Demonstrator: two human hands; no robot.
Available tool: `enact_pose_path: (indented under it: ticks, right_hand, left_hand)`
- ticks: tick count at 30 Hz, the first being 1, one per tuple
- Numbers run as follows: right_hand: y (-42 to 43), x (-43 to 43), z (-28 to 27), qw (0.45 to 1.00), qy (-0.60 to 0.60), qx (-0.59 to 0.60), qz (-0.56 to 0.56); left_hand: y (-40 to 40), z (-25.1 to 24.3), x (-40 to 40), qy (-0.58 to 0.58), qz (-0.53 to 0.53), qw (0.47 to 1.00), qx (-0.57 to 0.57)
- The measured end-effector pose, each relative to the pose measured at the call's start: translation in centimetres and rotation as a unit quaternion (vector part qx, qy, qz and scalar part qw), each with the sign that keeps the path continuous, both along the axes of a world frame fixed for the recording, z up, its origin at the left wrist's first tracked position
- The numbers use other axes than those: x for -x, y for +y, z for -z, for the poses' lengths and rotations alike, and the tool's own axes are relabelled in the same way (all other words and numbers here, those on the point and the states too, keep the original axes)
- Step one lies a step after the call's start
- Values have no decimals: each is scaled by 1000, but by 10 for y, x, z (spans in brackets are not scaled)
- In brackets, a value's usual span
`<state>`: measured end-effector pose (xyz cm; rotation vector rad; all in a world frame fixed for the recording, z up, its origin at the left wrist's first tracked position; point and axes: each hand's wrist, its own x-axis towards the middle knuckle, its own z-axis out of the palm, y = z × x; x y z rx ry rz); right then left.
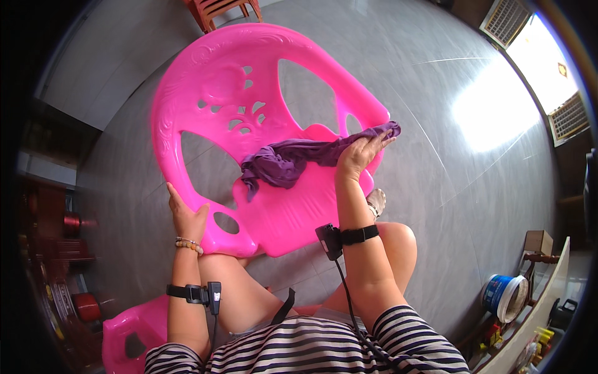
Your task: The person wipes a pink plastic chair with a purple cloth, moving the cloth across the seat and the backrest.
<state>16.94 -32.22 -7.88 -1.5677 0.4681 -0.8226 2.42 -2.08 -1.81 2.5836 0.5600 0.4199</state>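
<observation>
A pink plastic armchair (299, 205) stands in front of me, with cut-out patterns in its backrest and large side openings. My left hand (188, 215) grips its left armrest, the thumb on top and the fingers along the outer side. On the right armrest, my right hand (362, 152) presses a purple cloth (280, 163) against the plastic, fingers stretched out over it. The cloth's bunched end trails across the seat towards the backrest. The underside of the chair is hidden.
Orange plastic stools (224, 11) are stacked beyond the chair. Another pink plastic chair (135, 332) is at lower left, near dark red wooden furniture (56, 219). On the right are a blue and white bucket (504, 297), a cardboard box (538, 242) and a bright doorway (542, 65).
</observation>
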Motion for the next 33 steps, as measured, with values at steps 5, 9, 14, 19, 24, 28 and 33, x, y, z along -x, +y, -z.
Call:
enact_pose_path:
  ticks: [5, 9, 14, 19, 24, 28, 33]
  right_hand:
    - [-19, -15, 33, 998, 26, 28, 48]
    - [-8, -1, 34, 990, 94, -87, 65]
    - [-40, 9, 60, 959, 270, -63, 53]
    - [-48, 30, 54, 932, 361, -43, 5]
    - [-22, 12, 49, 959, 202, -193, -51]
    - [-6, -23, -7, 851, 109, -512, -33]
    - [31, -41, -21, 940, 123, -302, -97]
  left_hand:
    - [-8, 0, -3, -8, 9, 1000, 10]
    - [-4, -2, 1, -20, -11, 1000, -7]
    - [6, 7, 1, -42, 7, 999, -31]
    - [-5, 5, -2, -46, -13, 999, -2]
    - [-10, -4, 0, -51, -16, 998, 21]
    - [-9, 4, -1, -71, -10, 997, 10]
    - [-14, -1, 1, -47, -29, 997, 56]
